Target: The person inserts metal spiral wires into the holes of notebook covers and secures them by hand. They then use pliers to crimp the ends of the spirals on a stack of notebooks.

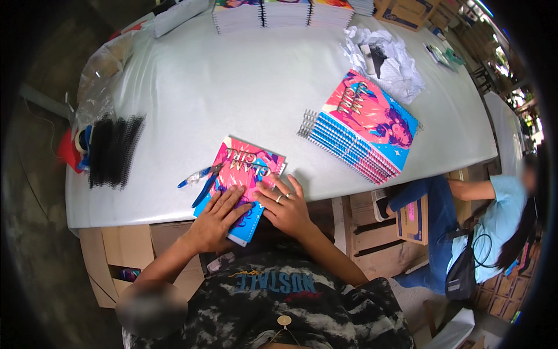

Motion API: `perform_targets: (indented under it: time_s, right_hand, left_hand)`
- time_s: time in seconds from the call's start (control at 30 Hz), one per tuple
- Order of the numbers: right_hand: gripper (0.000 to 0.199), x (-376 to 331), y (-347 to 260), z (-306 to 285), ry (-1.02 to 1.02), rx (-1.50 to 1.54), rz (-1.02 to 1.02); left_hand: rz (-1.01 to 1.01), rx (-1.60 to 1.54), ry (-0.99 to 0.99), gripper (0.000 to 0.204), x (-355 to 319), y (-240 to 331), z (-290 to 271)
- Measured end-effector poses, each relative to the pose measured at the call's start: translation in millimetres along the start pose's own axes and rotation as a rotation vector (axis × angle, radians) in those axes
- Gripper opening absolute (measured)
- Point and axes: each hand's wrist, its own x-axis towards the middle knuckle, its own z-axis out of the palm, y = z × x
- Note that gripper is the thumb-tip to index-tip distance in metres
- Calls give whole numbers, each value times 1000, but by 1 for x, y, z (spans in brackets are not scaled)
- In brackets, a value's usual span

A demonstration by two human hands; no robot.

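Note:
Near the table's front edge lies a notebook (250, 166) with a pink and blue illustrated cover, slightly overhanging the edge. My left hand (220, 218) rests flat on the lower part of the cover, fingers stretched out. At the notebook's right edge is my right hand (286, 206), with rings on it and fingers apart, touching the cover. Blue-handled pliers (204, 189) lie across the notebook's left side, partly on the table. Beside them is a clear pen with a blue cap (193, 178). Whether the notebook has a coil in its spine cannot be seen.
A fanned stack of matching spiral notebooks (366, 128) lies to the right. Black binding coils (115, 152) are piled at left beside a blue tape dispenser (85, 145). Crumpled white paper (401, 70) and notebook stacks (285, 16) lie farther back. A person (485, 224) sits at right.

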Motion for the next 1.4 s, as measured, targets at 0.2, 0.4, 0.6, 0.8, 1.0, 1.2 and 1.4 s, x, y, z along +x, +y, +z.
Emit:
perform_targets:
  time_s: [0.2,0.4,0.6,0.8,1.0,1.2,1.4]
  right_hand:
    - [27,48,25,-14,163,211,134]
    - [38,73,31,-66,432,884,79]
    - [48,63,8,-75,637,1106,257]
    - [14,39,37,-56,191,1115,577]
    - [25,47,32,-64,157,1074,335]
    - [26,46,40,-72,100,834,209]
    - [26,46,39,-67,131,819,168]
  left_hand:
    - [18,-579,600,23,5,-69,2]
    - [37,-1032,803,11,37,-57,-54]
    - [-59,-1266,781,18,60,-51,-9]
    - [-245,-1196,672,30,73,-52,30]
    - [-318,-1002,627,30,63,-61,34]
    - [-645,216,646,24,11,-141,-20]
    - [-1306,670,549,26,-76,-214,-31]
